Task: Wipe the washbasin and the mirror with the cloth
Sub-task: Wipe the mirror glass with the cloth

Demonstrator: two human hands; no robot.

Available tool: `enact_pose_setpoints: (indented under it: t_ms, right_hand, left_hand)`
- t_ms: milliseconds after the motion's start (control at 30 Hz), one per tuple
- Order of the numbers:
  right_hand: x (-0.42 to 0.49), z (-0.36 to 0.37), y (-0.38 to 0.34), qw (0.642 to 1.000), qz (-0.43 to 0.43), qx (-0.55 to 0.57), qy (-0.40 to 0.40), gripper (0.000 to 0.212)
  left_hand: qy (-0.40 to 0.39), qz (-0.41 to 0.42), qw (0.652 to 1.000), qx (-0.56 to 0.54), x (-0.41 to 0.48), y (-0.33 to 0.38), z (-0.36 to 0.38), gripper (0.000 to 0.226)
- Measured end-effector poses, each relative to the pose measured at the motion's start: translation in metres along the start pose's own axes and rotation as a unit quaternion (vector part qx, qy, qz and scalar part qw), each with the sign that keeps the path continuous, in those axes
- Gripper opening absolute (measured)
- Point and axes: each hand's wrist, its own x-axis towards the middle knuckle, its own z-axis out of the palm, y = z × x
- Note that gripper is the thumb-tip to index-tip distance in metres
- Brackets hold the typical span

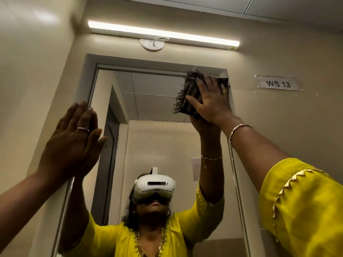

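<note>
The right hand (209,101) is pressing flat, fingers spread, on the dark fringed cloth (185,97), pinning it to the top right corner of the mirror (154,108). The left hand (74,141), fingers straight, is bracing just left of the mirror. Nothing is gripping the cloth, so easing pressure at this reach is risking it dropping.

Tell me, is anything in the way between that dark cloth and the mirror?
Nothing visible. The right hand presses the cloth flat against the mirror near its top right corner. The left hand is at the left edge, well apart.
</note>
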Motion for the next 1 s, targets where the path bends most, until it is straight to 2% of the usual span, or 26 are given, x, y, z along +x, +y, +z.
enact_pose_setpoints:
  t_ms: [100,233,333,400,433,500,567,767,1000]
  right_hand:
    - [-0.001,0.0,-0.002,1.0,0.024,-0.019,0.006,0.064]
    - [-0.002,0.003,-0.005,0.999,0.034,-0.033,0.024,0.062]
    - [-0.003,0.004,-0.007,0.997,0.054,-0.039,0.038,0.065]
    - [-0.003,0.006,-0.009,0.996,0.06,-0.045,0.041,0.073]
    - [-0.003,0.006,-0.01,0.996,0.061,-0.044,0.042,0.076]
    - [-0.003,0.005,-0.012,0.996,0.064,-0.044,0.041,0.073]
    - [-0.003,0.007,-0.015,0.996,0.072,-0.047,0.039,0.066]
    - [0.001,0.012,-0.048,0.994,0.092,-0.027,0.052,0.065]
    - [0.008,0.025,-0.116,0.996,0.062,-0.011,0.056,0.066]
  left_hand:
    - [-0.016,-0.024,1.0,0.002,-0.001,-0.003,0.004,0.068]
    - [-0.076,-0.043,0.994,0.063,-0.001,-0.027,0.03,0.069]
    - [-0.151,-0.097,0.98,0.089,0.001,-0.048,0.05,0.095]
    - [-0.149,-0.105,0.98,0.082,0.001,-0.052,0.053,0.091]
    - [-0.123,-0.103,0.985,0.066,-0.001,-0.05,0.05,0.093]
    - [-0.048,-0.086,0.995,0.026,-0.005,-0.033,0.035,0.069]
    - [-0.013,-0.083,0.996,-0.008,-0.008,-0.01,0.015,0.068]
    - [-0.012,-0.102,0.994,-0.047,-0.006,0.015,-0.004,0.068]
    - [0.012,-0.098,0.994,-0.049,-0.007,0.013,0.0,0.066]
